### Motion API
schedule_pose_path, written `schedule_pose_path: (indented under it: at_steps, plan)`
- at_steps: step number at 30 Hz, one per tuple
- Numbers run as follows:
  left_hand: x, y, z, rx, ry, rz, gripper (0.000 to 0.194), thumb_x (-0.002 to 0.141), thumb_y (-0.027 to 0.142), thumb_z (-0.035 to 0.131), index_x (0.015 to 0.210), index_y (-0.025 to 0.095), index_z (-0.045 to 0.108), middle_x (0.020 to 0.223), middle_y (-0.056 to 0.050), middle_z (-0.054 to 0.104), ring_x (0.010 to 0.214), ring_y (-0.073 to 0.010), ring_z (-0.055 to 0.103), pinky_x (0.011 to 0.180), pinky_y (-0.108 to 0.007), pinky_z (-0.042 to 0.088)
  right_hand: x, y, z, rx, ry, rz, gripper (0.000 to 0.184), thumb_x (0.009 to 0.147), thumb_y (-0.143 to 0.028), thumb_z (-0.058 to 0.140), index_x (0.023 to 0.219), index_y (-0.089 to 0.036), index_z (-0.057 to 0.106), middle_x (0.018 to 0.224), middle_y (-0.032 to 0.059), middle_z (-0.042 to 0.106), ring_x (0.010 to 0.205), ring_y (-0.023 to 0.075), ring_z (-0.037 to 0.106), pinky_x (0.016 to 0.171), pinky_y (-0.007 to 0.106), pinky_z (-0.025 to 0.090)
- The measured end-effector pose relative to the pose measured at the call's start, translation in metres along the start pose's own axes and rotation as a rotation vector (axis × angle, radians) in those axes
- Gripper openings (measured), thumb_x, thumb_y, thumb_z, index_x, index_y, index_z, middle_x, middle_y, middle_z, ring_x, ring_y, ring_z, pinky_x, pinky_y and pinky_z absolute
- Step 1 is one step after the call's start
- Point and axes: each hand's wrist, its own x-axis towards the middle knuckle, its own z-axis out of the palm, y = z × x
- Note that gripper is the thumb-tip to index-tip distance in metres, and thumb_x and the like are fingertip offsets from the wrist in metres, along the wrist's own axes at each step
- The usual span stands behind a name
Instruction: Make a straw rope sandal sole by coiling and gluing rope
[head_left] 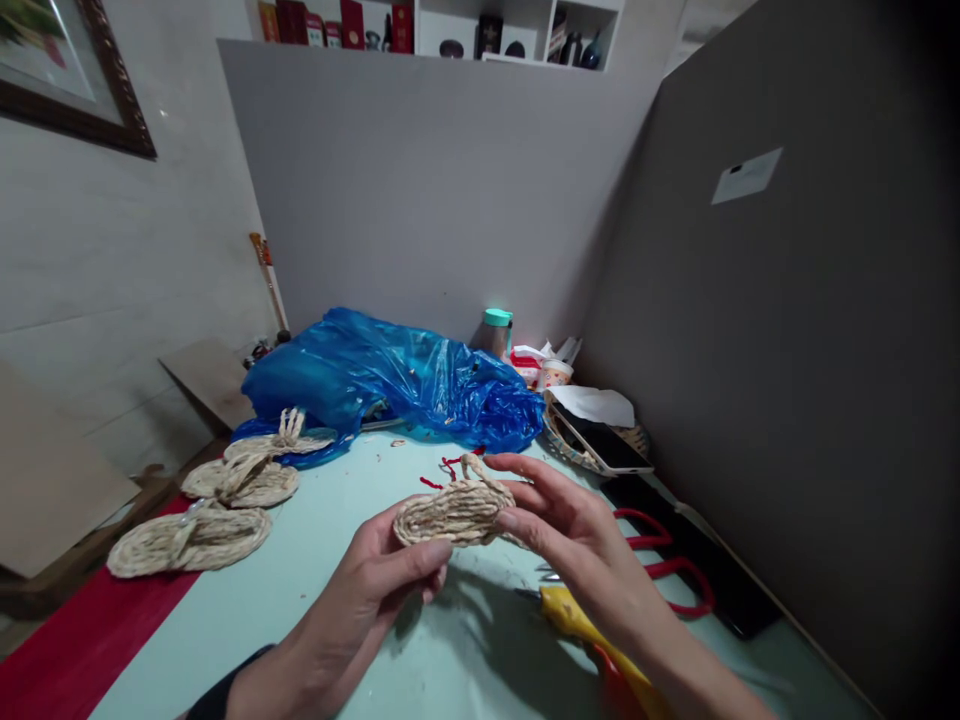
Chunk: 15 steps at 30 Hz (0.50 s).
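Observation:
Between my two hands, above the pale green table, is a small braided straw sandal point(450, 518) with a loop of cord rising at its right end. My left hand point(390, 570) grips its left end, thumb on the near face and fingers behind. The thumb of my right hand point(559, 525) presses on the right end, while the fingers reach over the back near the loop. Under my right forearm lie a yellow-handled tool point(574, 615) with a dark pointed tip and red-handled scissors point(686, 585), partly hidden.
Several woven straw sandals point(191, 540) lie at the left by a red cloth point(97, 640). A blue plastic bag point(375, 370) heaps at the back. Beside it stand a bottle point(497, 335), a paper cup point(555, 374) and a basket holding a phone point(600, 440). Grey panels enclose the table's back and right.

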Motion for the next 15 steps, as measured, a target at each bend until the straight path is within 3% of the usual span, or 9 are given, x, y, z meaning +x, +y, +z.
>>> schedule_pose_path:
  at_steps: [5, 11, 15]
  plan:
    - [-0.001, 0.002, 0.002, 0.001, -0.048, -0.042, 0.026, 0.085, 0.027, 0.067, 0.109, 0.018, 0.069, 0.094, -0.005, 0.064, 0.070, -0.0120, 0.048, 0.060, -0.022, 0.041, 0.002, 0.007, 0.001, -0.018, 0.015, 0.038, 0.029, 0.093, -0.031, 0.064, 0.119, -0.020, 0.056, 0.099, 0.0027, 0.071, 0.090, 0.0143, 0.065, 0.080, 0.025, 0.048]
    - [-0.001, 0.003, 0.002, 0.057, 0.003, -0.009, 0.015, 0.087, 0.028, 0.065, 0.098, 0.017, 0.063, 0.090, -0.004, 0.062, 0.067, -0.0112, 0.048, 0.060, -0.022, 0.041, 0.002, 0.012, 0.008, 0.107, -0.028, 0.099, 0.051, 0.086, -0.030, 0.073, 0.128, -0.022, 0.044, 0.115, 0.0056, 0.067, 0.105, 0.0174, 0.064, 0.091, 0.028, 0.049]
    - [-0.002, 0.001, 0.006, 0.082, -0.003, 0.025, 0.013, 0.087, 0.028, 0.064, 0.095, 0.018, 0.060, 0.096, -0.004, 0.063, 0.072, -0.0128, 0.051, 0.065, -0.024, 0.044, 0.000, 0.015, 0.010, 0.033, -0.017, 0.076, 0.053, 0.085, -0.027, 0.074, 0.127, -0.023, 0.042, 0.111, 0.0053, 0.068, 0.097, 0.0168, 0.066, 0.088, 0.029, 0.050]
